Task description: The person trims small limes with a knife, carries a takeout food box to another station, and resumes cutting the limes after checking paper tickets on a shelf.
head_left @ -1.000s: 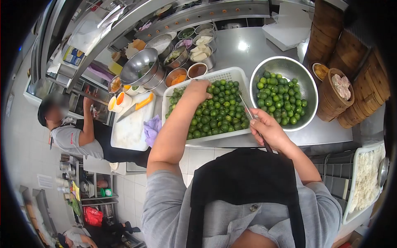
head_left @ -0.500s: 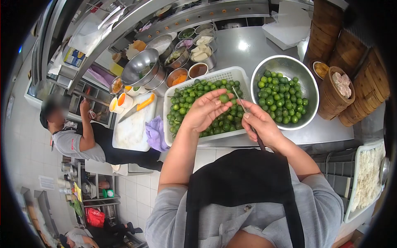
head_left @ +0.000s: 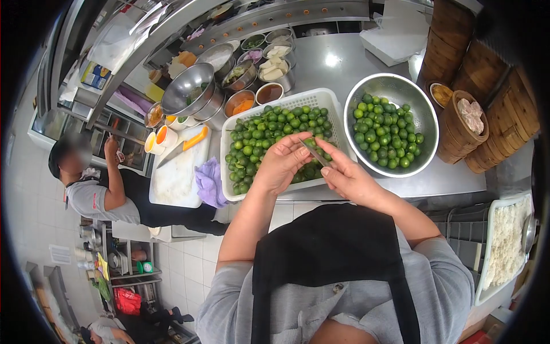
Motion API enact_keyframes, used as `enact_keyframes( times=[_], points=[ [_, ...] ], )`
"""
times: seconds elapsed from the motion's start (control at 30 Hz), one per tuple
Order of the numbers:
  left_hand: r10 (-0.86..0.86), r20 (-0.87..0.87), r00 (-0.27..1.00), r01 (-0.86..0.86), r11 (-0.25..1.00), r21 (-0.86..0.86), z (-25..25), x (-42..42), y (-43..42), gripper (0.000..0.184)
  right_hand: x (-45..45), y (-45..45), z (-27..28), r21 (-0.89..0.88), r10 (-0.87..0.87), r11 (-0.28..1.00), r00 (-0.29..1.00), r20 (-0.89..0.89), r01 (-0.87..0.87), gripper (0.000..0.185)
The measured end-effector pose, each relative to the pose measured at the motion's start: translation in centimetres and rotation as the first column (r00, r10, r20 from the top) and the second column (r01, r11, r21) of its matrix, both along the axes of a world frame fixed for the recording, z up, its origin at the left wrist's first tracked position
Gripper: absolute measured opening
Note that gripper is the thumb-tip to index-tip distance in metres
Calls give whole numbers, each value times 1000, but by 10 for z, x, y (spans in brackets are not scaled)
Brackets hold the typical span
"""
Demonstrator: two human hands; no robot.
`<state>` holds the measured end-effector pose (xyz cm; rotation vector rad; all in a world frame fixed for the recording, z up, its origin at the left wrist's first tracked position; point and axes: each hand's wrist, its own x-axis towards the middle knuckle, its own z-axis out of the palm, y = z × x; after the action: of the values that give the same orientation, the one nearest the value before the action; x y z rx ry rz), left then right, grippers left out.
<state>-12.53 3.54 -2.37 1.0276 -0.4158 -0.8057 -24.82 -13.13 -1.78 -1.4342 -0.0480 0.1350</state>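
Note:
In my left hand (head_left: 281, 164) a small green lime (head_left: 310, 141) is pinched between the fingertips and partly hidden by them. My right hand (head_left: 348, 176) grips a small knife (head_left: 314, 152), its narrow blade pointing up and left against or very close to the lime; the handle is mostly covered by my fingers. Both hands meet above a white plastic basket (head_left: 228, 183) full of green limes (head_left: 269, 129). To the right of it, a perforated steel colander (head_left: 425, 109) holds many more limes.
Bamboo steamers (head_left: 504, 126) stand at the right. Left of the basket are a purple cloth (head_left: 211, 182) and a white cutting board (head_left: 177, 183) with a yellow-handled knife (head_left: 195, 139). Steel bowls (head_left: 192, 92) of ingredients line the back. A co-worker (head_left: 103, 195) stands at the left.
My right hand has moved in toward my left, bringing the knife blade from beside the lime to it. The knife is now tilted further left, and the whole view has shifted slightly.

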Motion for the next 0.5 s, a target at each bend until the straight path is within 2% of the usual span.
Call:
enact_keyframes(
  times=[0.1,0.17,0.27,0.5],
  points=[
    [39,17,999,-39,999,22,-2,0,0,35,3,-1,-7,-35,24,999,996,82,-21,58],
    [28,22,999,-29,999,25,-1,-1,0,34,3,0,-5,43,11,999,999,49,-13,54],
    [35,16,999,-35,999,-14,-5,-2,1,33,2,0,-1,68,23,997,999,23,-25,53],
    [117,14,993,-116,992,-47,-14,-4,0,32,10,6,-5,44,11,999,998,61,-14,51]
  ],
)
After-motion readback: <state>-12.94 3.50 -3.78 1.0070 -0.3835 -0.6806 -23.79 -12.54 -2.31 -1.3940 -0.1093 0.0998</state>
